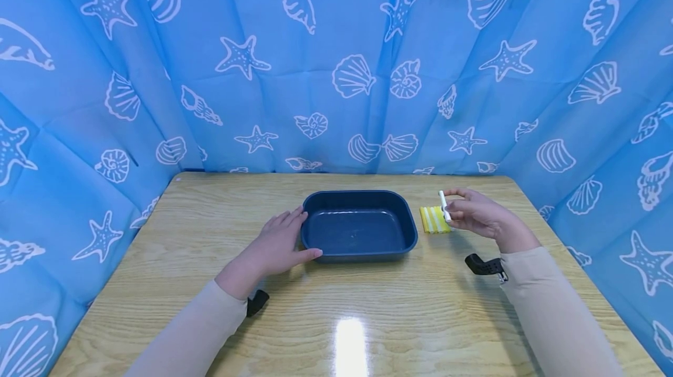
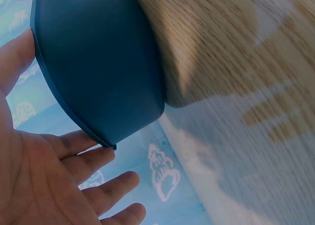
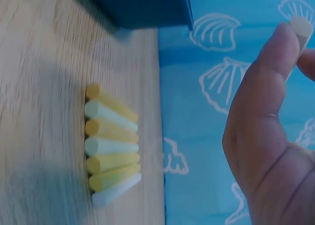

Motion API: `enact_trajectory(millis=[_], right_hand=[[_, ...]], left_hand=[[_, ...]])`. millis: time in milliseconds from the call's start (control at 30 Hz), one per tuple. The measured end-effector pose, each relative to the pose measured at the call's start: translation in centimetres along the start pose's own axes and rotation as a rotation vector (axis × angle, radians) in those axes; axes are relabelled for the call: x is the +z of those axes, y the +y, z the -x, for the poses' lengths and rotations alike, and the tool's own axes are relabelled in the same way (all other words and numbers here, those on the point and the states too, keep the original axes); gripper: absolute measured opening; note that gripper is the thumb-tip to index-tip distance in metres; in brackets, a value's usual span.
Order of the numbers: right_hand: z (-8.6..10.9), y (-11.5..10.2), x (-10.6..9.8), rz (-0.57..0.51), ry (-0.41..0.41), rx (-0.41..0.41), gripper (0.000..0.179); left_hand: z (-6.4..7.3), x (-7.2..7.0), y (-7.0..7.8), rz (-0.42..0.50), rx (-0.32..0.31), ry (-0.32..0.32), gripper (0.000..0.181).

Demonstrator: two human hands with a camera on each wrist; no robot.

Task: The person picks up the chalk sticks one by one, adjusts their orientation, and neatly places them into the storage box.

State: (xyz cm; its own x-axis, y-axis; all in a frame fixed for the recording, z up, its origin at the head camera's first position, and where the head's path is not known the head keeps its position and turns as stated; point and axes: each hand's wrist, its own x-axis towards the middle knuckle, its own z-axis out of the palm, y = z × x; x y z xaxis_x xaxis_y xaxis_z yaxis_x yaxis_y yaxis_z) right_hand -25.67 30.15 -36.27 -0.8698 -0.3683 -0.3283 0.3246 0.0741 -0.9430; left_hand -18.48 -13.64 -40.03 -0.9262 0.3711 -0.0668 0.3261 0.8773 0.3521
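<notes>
A dark blue rectangular tub (image 1: 357, 258) stands upright on the table, and no contents show in it. At its left end my left hand (image 1: 274, 244) touches the rim with thumb and fingertips, the fingers spread and fairly straight. In the left wrist view the thumb and two fingers meet the rim of the tub (image 2: 98, 67). My right hand (image 1: 479, 213) pinches a white chalk stick (image 3: 301, 29) between thumb and fingers, raised above the table. Below it, right of the tub, yellow and white chalk sticks (image 1: 432, 220) lie side by side in a row.
The wooden table (image 1: 210, 231) ends at a blue curtain (image 1: 315, 96) printed with shells and starfish, which hangs behind and along both sides. Black wrist straps (image 1: 484, 265) show at both sleeves. A bright light reflection lies on the table's near part.
</notes>
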Motion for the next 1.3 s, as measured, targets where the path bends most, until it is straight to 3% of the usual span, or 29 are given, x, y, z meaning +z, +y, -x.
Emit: enact_trajectory(millis=[667, 967, 1300], right_hand=[[-1.2, -1.8, 4.5, 0.001, -0.065, 0.049, 0.041], [-2.3, -3.1, 6.6, -0.020, -0.107, 0.064, 0.063], [-4.3, -4.6, 9.5, 0.048, -0.135, 0.127, 0.037]], left_hand=[[0.1, -0.1, 0.2, -0.002, -0.014, 0.004, 0.094], [0.1, -0.1, 0.2, 0.000, -0.014, 0.002, 0.095], [0.1, -0.2, 0.2, -0.005, -0.013, -0.002, 0.097]])
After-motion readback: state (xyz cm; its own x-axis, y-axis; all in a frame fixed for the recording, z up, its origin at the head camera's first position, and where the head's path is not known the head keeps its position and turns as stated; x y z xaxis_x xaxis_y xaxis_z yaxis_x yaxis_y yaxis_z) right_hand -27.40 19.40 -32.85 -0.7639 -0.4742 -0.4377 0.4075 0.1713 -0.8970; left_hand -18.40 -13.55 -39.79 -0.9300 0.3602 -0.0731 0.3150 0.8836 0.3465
